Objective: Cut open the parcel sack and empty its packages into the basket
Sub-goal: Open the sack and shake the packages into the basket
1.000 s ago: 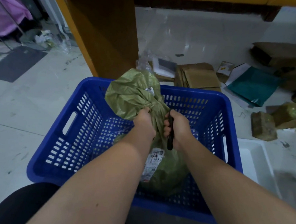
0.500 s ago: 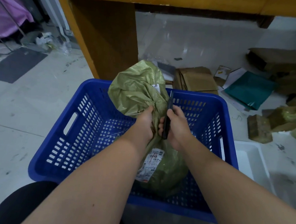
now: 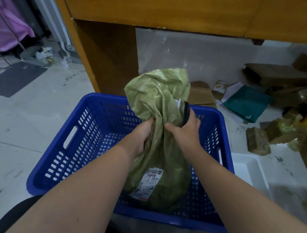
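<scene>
A green woven parcel sack [image 3: 157,98] stands upright inside the blue plastic basket [image 3: 78,143], its full bottom part bearing a white shipping label [image 3: 149,184]. My left hand [image 3: 141,135] grips the sack's gathered neck from the left. My right hand [image 3: 185,127] is on the neck's right side and holds a black cutter [image 3: 186,112] upright against the sack, its tip pointing up. The sack's loose top flares above both hands.
A wooden desk leg [image 3: 106,58] stands just behind the basket. Cardboard boxes [image 3: 279,76], a teal mailer [image 3: 246,102] and wrapped parcels [image 3: 258,143] litter the floor at right. A white tray [image 3: 247,170] lies beside the basket's right wall. A dark mat [image 3: 15,77] lies far left.
My right hand turned the cutter from pointing down to pointing up and raised it along the sack's neck. My left hand kept its grip on the neck.
</scene>
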